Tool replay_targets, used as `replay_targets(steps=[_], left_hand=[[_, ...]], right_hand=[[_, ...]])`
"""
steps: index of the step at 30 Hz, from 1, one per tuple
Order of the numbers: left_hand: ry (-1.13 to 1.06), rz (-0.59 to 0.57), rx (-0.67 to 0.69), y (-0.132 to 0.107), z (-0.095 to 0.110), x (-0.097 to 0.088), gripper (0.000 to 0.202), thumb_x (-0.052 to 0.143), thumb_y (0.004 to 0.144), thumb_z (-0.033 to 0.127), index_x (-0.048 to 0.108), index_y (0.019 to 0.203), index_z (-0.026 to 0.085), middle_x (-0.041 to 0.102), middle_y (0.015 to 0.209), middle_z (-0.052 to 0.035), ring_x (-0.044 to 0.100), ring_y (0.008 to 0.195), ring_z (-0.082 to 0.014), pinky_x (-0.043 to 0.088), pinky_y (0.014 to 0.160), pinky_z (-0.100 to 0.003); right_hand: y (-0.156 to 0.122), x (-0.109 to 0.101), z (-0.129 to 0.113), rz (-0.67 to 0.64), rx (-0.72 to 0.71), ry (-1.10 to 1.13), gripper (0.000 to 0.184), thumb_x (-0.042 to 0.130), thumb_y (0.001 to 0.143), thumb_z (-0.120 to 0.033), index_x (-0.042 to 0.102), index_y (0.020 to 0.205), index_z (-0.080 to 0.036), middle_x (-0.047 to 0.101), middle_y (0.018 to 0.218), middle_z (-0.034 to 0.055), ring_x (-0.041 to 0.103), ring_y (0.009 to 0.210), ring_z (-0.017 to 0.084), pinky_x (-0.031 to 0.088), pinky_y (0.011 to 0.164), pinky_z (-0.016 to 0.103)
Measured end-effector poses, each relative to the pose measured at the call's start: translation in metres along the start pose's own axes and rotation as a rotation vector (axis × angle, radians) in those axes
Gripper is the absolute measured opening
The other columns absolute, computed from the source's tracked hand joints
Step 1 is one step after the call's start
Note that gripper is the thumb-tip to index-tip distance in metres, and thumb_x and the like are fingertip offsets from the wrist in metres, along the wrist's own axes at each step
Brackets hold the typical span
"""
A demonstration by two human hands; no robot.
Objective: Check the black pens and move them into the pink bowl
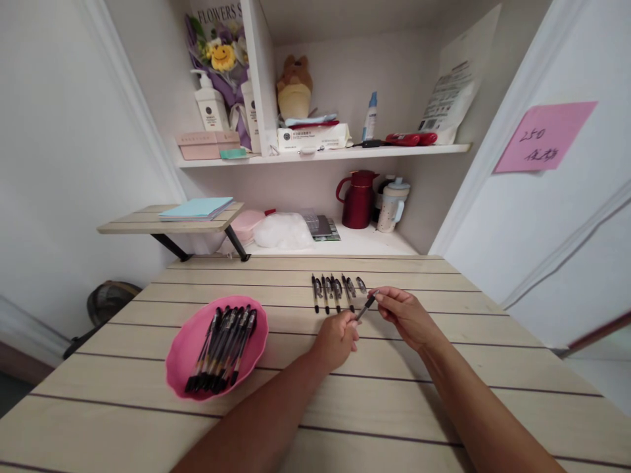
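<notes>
An uncapped gel pen slants between my two hands over the table. My left hand is closed around its lower end. The thumb and fingertips of my right hand pinch it near the tip. Just beyond my hands, several uncapped pens lie in a row, with black caps beside them. One loose cap rests at the right end of that row. To the left, a pink scalloped bowl holds a bundle of capped black pens.
A small raised stand carrying blue paper is at the back left. Behind the table, a shelf holds a red thermos jug, a pale cup and a white plastic bag. A pink note is stuck on the right wall.
</notes>
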State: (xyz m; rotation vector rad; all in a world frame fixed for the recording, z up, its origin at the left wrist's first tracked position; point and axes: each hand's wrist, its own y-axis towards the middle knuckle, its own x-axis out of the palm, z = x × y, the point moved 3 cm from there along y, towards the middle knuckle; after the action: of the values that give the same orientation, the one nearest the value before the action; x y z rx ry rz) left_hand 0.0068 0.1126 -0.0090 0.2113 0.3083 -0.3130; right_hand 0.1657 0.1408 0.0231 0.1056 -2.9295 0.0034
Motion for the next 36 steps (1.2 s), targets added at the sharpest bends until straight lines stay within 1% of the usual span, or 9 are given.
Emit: replay_targets(steps=[12,15,18,21,25,28,31,33,36], left_hand=[[-0.131,0.022,-0.093,0.002,-0.004,0.0,0.017,0.043,0.077,0.027,0.054,0.082,0.016,0.054,0.059,0.0032,0.051,0.042,-0.0059,0.032,0.04,-0.015],[-0.173,0.048,-0.129,0.003,-0.005,0.0,0.017,0.042,0.077,0.03,0.052,0.082,0.016,0.053,0.06,0.0033,0.051,0.042,-0.006,0.031,0.038,-0.015],[-0.224,0.092,-0.164,0.005,-0.007,-0.001,0.022,0.038,0.079,0.035,0.048,0.085,0.017,0.051,0.06,0.0043,0.048,0.039,-0.0056,0.03,0.037,-0.015],[-0.249,0.138,-0.175,0.008,-0.011,-0.005,0.023,0.035,0.08,0.035,0.047,0.086,0.017,0.048,0.056,0.0058,0.039,0.035,-0.0042,0.027,0.036,-0.016],[-0.244,0.175,-0.153,0.012,-0.015,-0.007,0.019,0.037,0.079,0.028,0.051,0.086,0.016,0.043,0.05,0.0069,0.033,0.039,-0.0048,0.027,0.042,-0.017],[-0.233,0.188,-0.135,0.012,-0.015,-0.007,0.018,0.039,0.078,0.025,0.053,0.084,0.015,0.042,0.048,0.0067,0.034,0.043,-0.006,0.028,0.046,-0.018],[-0.192,0.173,-0.104,0.01,-0.012,-0.006,0.018,0.042,0.078,0.027,0.055,0.08,0.015,0.043,0.049,0.0058,0.037,0.047,-0.0072,0.03,0.049,-0.019],[-0.127,0.142,-0.081,0.008,-0.01,-0.005,0.019,0.044,0.079,0.029,0.056,0.079,0.015,0.045,0.051,0.0052,0.04,0.049,-0.0081,0.031,0.051,-0.02],[-0.006,0.1,-0.066,0.006,-0.006,-0.004,0.02,0.044,0.079,0.029,0.058,0.081,0.015,0.047,0.053,0.0043,0.044,0.053,-0.0096,0.033,0.054,-0.02]], right_hand=[[0.001,-0.002,0.004,0.047,-0.015,-0.002,0.025,0.074,0.057,-0.034,0.065,0.072,-0.016,0.05,0.051,-0.0041,0.037,0.045,0.006,0.024,0.042,0.02],[0.003,-0.005,0.001,0.03,-0.043,-0.058,0.031,0.07,0.061,-0.039,0.064,0.085,-0.019,0.062,0.069,0.0006,0.043,0.047,0.007,0.029,0.043,0.021],[0.016,-0.015,-0.001,0.184,-0.078,-0.354,0.035,0.056,0.071,-0.045,0.061,0.093,-0.019,0.067,0.086,0.006,0.052,0.052,0.009,0.036,0.046,0.023],[0.039,-0.021,0.001,0.333,-0.056,-0.662,0.032,0.05,0.072,-0.044,0.062,0.083,-0.017,0.067,0.08,0.0089,0.058,0.06,0.016,0.041,0.052,0.027],[0.071,-0.011,0.008,0.383,-0.045,-0.835,0.022,0.062,0.062,-0.034,0.063,0.076,-0.017,0.067,0.079,0.0122,0.059,0.084,0.027,0.041,0.067,0.032],[0.085,-0.002,0.016,0.387,-0.032,-0.9,0.023,0.064,0.057,-0.026,0.063,0.079,-0.018,0.067,0.083,0.0137,0.058,0.092,0.029,0.04,0.071,0.033],[0.088,-0.004,0.021,0.368,-0.021,-0.885,0.015,0.064,0.055,-0.021,0.061,0.07,-0.019,0.067,0.078,0.0125,0.059,0.089,0.027,0.04,0.068,0.031],[0.084,-0.013,0.021,0.351,-0.015,-0.834,0.007,0.063,0.056,-0.022,0.058,0.06,-0.02,0.065,0.066,0.0096,0.06,0.081,0.026,0.04,0.063,0.029],[0.071,-0.03,0.018,0.317,-0.023,-0.691,0.016,0.061,0.061,-0.033,0.054,0.055,-0.02,0.057,0.05,0.0041,0.059,0.062,0.021,0.039,0.053,0.027]])
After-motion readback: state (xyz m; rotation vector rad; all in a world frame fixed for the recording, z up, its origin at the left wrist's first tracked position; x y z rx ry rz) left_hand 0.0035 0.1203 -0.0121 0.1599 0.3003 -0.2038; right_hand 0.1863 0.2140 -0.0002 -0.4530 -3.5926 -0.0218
